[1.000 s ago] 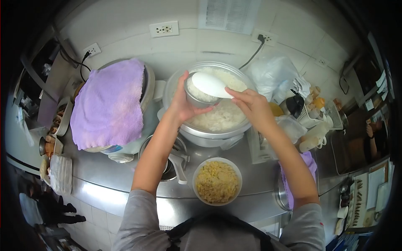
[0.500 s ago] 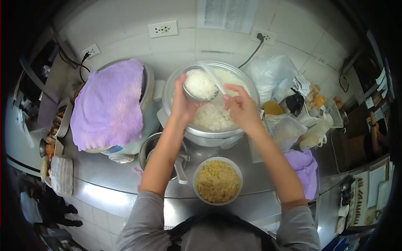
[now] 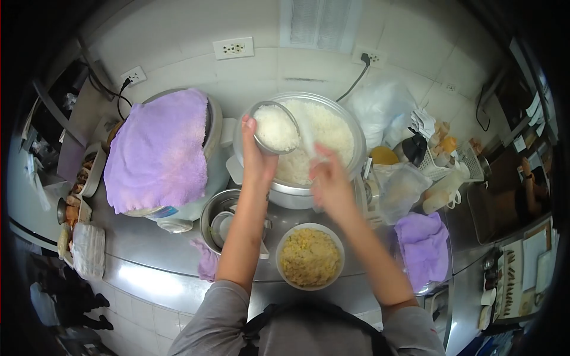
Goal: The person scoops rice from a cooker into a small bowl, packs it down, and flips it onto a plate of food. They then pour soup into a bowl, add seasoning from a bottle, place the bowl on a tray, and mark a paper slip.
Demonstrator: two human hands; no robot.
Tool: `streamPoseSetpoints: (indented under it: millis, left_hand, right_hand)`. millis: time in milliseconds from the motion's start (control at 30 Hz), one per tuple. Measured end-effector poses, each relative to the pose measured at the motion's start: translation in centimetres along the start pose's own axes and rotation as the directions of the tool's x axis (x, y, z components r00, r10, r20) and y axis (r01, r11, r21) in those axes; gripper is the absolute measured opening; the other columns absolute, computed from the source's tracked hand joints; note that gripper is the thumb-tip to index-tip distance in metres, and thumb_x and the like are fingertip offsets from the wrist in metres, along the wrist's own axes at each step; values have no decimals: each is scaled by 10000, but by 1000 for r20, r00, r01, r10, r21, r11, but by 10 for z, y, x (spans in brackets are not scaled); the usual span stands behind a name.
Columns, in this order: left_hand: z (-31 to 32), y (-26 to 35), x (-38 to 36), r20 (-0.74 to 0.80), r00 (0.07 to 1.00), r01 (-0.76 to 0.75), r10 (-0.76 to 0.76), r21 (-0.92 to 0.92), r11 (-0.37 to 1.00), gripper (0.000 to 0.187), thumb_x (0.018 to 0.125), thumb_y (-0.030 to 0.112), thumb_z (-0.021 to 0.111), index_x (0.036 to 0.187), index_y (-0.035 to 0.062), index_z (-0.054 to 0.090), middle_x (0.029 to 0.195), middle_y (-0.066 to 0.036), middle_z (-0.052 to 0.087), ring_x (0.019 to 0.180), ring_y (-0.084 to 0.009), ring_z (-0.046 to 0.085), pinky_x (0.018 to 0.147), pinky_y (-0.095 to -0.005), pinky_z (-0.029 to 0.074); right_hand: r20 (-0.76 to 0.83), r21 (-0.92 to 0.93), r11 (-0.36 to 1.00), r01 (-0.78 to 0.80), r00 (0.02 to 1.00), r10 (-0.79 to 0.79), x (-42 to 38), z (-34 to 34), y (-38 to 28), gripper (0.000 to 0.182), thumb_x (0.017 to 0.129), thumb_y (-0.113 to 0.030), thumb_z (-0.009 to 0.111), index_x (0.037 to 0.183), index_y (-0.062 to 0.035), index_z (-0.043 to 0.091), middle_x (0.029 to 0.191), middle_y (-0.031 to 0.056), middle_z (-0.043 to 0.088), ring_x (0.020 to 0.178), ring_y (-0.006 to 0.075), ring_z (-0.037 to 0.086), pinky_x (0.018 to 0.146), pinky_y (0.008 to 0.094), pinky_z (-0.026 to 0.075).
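My left hand [image 3: 256,159] holds a small metal bowl [image 3: 274,127] heaped with white rice above the left rim of a large open rice cooker [image 3: 351,127] full of white rice. My right hand [image 3: 328,181], blurred by motion, grips the handle of a white rice paddle [image 3: 307,137] whose blade lies over the rice in the cooker. A white bowl of yellow grain food [image 3: 309,256] stands on the steel counter just below my hands.
A second cooker covered by a purple towel [image 3: 159,149] stands at the left. A metal pot [image 3: 219,221] sits between it and the white bowl. Plastic bags [image 3: 380,107], bottles and another purple cloth [image 3: 423,244] crowd the right. Wall outlets are behind.
The small bowl has shifted left and a little up, now heaped with rice. My right hand has drawn back toward me with the paddle, away from the bowl.
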State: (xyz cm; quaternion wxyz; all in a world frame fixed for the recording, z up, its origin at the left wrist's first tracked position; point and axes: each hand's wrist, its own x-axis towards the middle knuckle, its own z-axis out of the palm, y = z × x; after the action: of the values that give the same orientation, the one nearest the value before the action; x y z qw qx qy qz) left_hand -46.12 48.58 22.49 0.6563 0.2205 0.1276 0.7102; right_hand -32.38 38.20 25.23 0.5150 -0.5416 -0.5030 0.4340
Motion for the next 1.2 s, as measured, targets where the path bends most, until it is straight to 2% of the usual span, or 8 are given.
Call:
streamPoseSetpoints:
  millis: [67,267,333,500,733,867,1033,1200]
  left_hand:
    - [3,0,-11,7,999,-38,38,15,999,412,835,337,659,1178,186,487,1182,-41,559,1150,-212,539,989,-436,441]
    - [19,26,-54,-8,1000,27,-27,65,997,476,861,447,600,1230,164,501,1245,-59,552,1176,-223,531,997,-434,432]
    - [18,35,-75,70,986,152,-152,7,988,562,871,522,541,1286,147,492,1294,-73,541,1195,-233,522,998,-444,427]
    - [40,15,-156,-35,884,463,-466,-64,884,677,877,603,437,1324,98,485,1340,-101,526,1230,-260,509,1000,-435,422]
    - [-31,-153,-287,-69,487,871,-870,-25,490,479,973,406,409,1322,82,466,1279,-81,561,1200,-226,536,915,-339,494]
    - [-84,-230,-333,-188,583,791,-790,352,501,428,988,330,415,1332,78,457,1191,-77,569,1080,-235,570,909,-332,473]
    - [-95,-260,-338,73,927,100,-367,897,430,414,991,266,370,1296,6,478,1225,-202,483,1153,-319,453,1007,-397,360]
    - [-108,-249,-332,-42,876,205,-481,934,291,357,959,158,426,1261,0,530,1193,-206,472,1060,-270,502,894,-362,446]
  right_hand:
    - [23,-246,939,243,969,-244,-23,28,13,470,935,-121,534,1373,-89,367,924,201,643,737,277,653,698,370,501]
    - [147,-296,937,186,978,-148,-56,1,-16,424,939,-83,476,1351,-74,378,921,165,657,739,268,633,702,367,495]
    - [38,-271,911,312,949,-314,-56,-26,0,346,952,-91,446,1297,-65,449,871,106,665,712,208,612,670,345,482]
    - [-95,-275,960,49,992,-78,-113,-86,-38,246,994,-170,436,1148,-52,587,709,3,564,608,72,487,561,244,416]
    - [-476,-250,899,-360,854,210,-238,-157,59,340,1001,-163,411,1316,-180,537,634,2,489,509,81,438,484,242,400]
    - [-597,-399,669,-627,731,329,-295,-165,130,472,967,-87,403,1376,-309,480,687,125,594,543,208,580,518,342,480]
    - [-517,-623,586,-518,835,189,-296,-151,185,600,875,1,426,1377,-325,471,858,248,645,772,389,649,706,466,515]
    - [-348,-825,449,-343,935,75,-280,-149,201,627,825,39,419,1392,-225,469,861,252,641,784,393,643,740,474,497]
